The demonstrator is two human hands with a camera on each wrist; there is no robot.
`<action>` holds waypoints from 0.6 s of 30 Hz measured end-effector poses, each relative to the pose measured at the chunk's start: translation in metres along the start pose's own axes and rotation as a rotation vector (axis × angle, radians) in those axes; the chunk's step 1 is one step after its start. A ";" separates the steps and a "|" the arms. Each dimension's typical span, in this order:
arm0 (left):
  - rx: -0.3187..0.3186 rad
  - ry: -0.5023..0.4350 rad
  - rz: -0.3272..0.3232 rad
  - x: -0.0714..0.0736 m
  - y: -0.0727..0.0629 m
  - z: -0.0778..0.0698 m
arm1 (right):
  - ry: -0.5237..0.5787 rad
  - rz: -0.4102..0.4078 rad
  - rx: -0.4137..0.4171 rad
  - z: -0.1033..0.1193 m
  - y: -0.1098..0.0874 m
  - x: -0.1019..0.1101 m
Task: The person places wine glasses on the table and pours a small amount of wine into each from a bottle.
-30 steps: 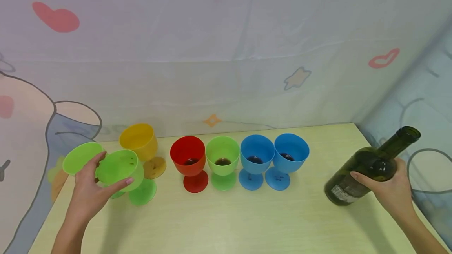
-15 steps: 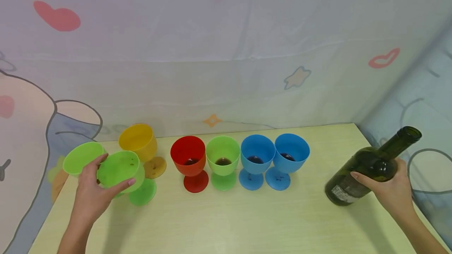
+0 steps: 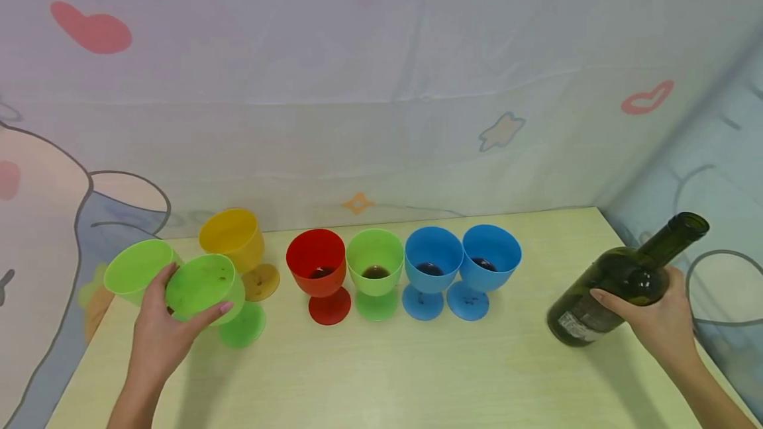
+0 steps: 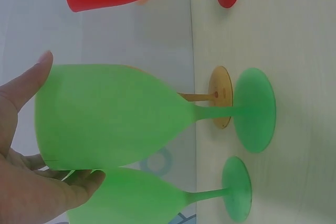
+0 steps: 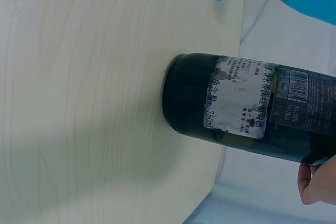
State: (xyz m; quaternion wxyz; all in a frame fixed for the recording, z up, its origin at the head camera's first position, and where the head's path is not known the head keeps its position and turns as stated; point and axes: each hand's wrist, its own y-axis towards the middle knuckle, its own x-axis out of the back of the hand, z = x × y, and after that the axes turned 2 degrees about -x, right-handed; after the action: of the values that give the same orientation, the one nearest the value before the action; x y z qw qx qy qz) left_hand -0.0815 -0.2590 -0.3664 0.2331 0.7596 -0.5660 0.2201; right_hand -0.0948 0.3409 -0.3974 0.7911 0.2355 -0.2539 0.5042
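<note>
My left hand [image 3: 162, 333] holds a green plastic goblet [image 3: 205, 288] by its bowl, thumb on one side and fingers on the other. Its foot [image 4: 254, 110] is near the tabletop; whether it touches I cannot tell. A second green goblet [image 3: 138, 269] stands close by on the left, partly behind the fingers. At the far right my right hand [image 3: 666, 320] grips a dark green wine bottle [image 3: 614, 286] round its upper body. The bottle leans with its neck to the right, and a torn white label [image 5: 239, 98] shows low on its side.
A yellow goblet [image 3: 232, 237] stands behind the held one. Along the table's back run a red goblet [image 3: 318, 270], a green goblet [image 3: 375, 257] and two blue goblets, the left [image 3: 434, 257] and right [image 3: 491, 253], each with dark liquid inside. A patterned cloth [image 3: 381, 85] hangs behind.
My left hand has shifted slightly to the right, the green goblet's bowl moving a little with it. The right hand and bottle look unchanged.
</note>
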 end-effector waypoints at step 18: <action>0.132 -0.068 -0.030 -0.009 -0.002 0.002 | 0.020 -0.002 0.001 0.001 -0.001 0.000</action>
State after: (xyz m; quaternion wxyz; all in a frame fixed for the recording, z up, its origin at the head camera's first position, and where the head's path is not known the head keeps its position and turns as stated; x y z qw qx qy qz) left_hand -0.0813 -0.2533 -0.3738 0.1667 0.7886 -0.5464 0.2275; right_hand -0.0941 0.3399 -0.3972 0.7940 0.2313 -0.2456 0.5056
